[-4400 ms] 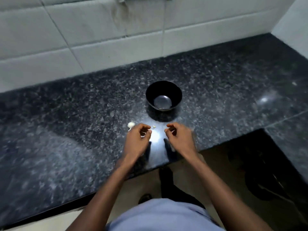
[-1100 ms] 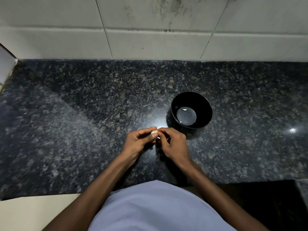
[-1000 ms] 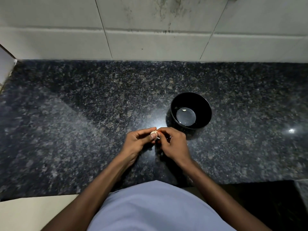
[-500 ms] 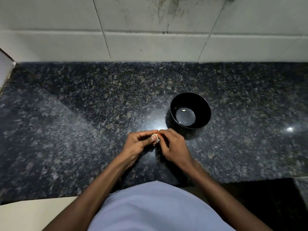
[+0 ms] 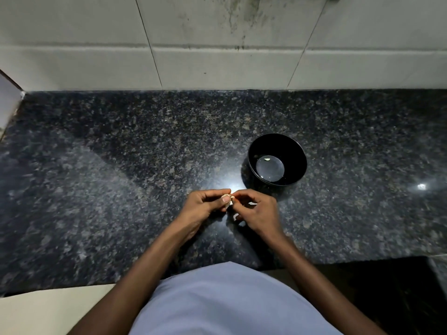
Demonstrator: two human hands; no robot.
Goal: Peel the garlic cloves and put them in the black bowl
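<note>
Mostly hidden, pale garlic clove (image 5: 228, 200), papery skin

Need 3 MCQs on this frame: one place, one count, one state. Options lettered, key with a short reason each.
1. Where is the black bowl relative to the hands?
A. beyond them, to the right
B. left of them
C. under them

2. How many pale pieces lie in the bowl?
A. none
B. one
C. five

3. What are the left hand and right hand doing?
A. lying flat on the granite countertop
B. pinching one garlic clove between them
C. lifting the bowl

A: bowl sits past the right hand.
B: one piece on its floor.
B: both sets of fingertips meet on the clove.
</note>
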